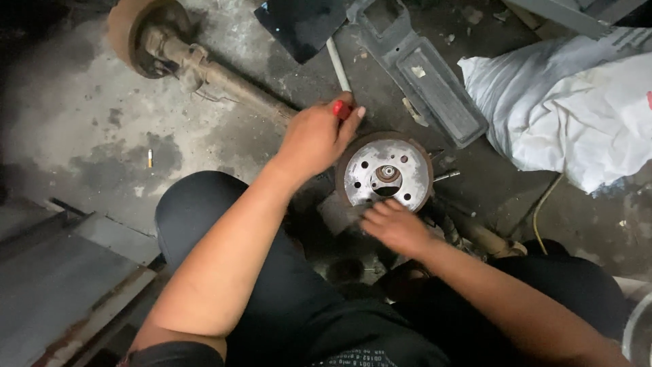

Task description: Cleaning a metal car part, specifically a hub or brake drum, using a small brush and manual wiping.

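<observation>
Brake drum [386, 173], round and rusty with a shiny face ringed by holes, is lying on the concrete floor [88, 136] just in front of the person's knees, face up so both hands can get at it. From the head view, the left hand [316, 139] is closing its fingers around a red-handled tool [341, 109] at the drum's upper left rim, its pale shaft pointing away up the floor. The right hand [394, 224] is pressing loosely curled fingers on the near rim, seemingly steadying it; it is gripping nothing that I can see. An old axle [197, 68] is lying well apart at upper left. A white sack [564, 102] is bulging at the right, its contents hidden, beside a grey plastic tray [435, 88] holding only scraps.
</observation>
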